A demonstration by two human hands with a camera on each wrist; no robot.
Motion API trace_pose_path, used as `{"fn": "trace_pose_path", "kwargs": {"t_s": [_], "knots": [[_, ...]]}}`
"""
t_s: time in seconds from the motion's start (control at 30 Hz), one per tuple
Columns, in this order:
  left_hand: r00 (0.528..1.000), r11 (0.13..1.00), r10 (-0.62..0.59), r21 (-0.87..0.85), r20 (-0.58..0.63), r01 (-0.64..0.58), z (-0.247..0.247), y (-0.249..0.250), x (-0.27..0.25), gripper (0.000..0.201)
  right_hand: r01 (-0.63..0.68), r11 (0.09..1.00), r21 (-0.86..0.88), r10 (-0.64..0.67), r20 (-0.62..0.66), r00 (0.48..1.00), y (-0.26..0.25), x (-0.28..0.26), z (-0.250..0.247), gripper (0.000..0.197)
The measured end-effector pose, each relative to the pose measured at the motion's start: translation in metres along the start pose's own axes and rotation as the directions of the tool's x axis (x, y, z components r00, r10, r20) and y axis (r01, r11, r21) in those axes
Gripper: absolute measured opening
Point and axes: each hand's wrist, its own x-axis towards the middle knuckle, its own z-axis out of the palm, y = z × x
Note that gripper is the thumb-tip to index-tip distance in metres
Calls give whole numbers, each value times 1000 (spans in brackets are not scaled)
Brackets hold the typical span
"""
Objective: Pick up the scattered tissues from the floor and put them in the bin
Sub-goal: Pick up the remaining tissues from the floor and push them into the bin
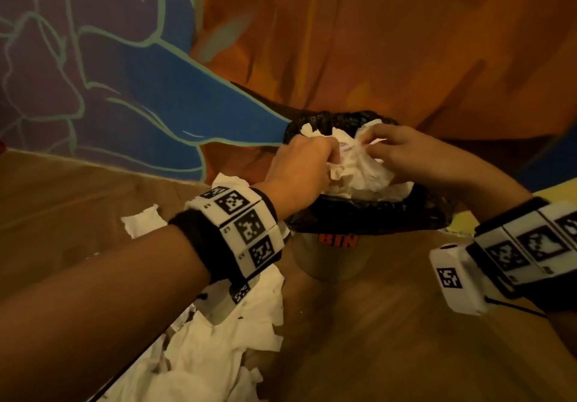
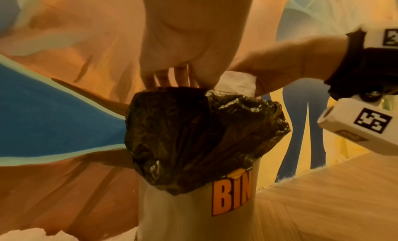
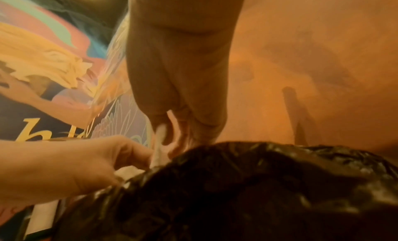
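A white bin (image 1: 331, 261) marked "BIN" stands on the floor, lined with a black bag (image 1: 368, 217). Both hands are over its mouth. My left hand (image 1: 324, 158) grips the left side of a crumpled wad of white tissues (image 1: 359, 172). My right hand (image 1: 371, 142) pinches the wad's top right. The wad sits at the rim on more tissue inside the bag. In the left wrist view my left hand's fingers (image 2: 170, 76) dip behind the bag (image 2: 193, 134), beside the tissue (image 2: 237, 81). Several loose tissues (image 1: 218, 339) lie on the floor at lower left.
A painted wall of purple, blue and orange (image 1: 374, 42) rises directly behind the bin. The floor is wood planks (image 1: 390, 339), bare to the right of the bin. Another torn tissue (image 1: 143, 220) lies left of the bin near the wall.
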Motion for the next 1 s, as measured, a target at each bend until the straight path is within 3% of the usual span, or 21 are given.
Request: {"fn": "trace_pose_path", "kwargs": {"t_s": [0.1,0.2,0.33,0.43,0.53,0.6,0.67,0.73,0.77,0.87,0.93,1.0], "knots": [[993,993,-50,114,104,38,-5,-5,1,26,69,991,-118,-53,132,990,-4,-3,5,30],[975,994,-103,-1,195,105,-18,-19,-6,29,115,967,-227,-66,213,975,-5,11,10,37],[994,991,-52,-119,99,63,-30,-44,-25,26,87,870,-486,96,341,935,-9,37,26,35],[997,989,-70,-130,20,72,-32,-66,-55,27,102,808,-581,197,429,882,-14,44,42,32],[990,984,-127,-116,53,132,-29,-87,-96,30,104,788,-607,171,378,910,-27,32,38,39],[976,981,-164,-81,144,177,-24,-101,-122,29,72,796,-601,141,300,943,-40,17,25,42],[939,971,-209,-52,271,232,-14,-116,-148,27,87,774,-628,70,222,973,-50,2,11,39],[893,968,-220,-27,394,250,-3,-128,-175,24,138,722,-679,-92,103,990,-59,-14,9,33],[874,971,-209,-17,440,240,4,-133,-189,23,173,690,-703,-210,35,977,-61,-20,13,30],[813,989,-149,66,562,136,20,-139,-229,30,282,633,-721,-482,-81,873,-68,-39,47,25],[771,990,-101,138,629,17,32,-142,-251,46,415,644,-643,-546,-6,838,-72,-56,85,23],[704,978,-84,195,706,-78,42,-142,-268,66,553,606,-572,-567,177,804,-65,-70,130,21]]}}
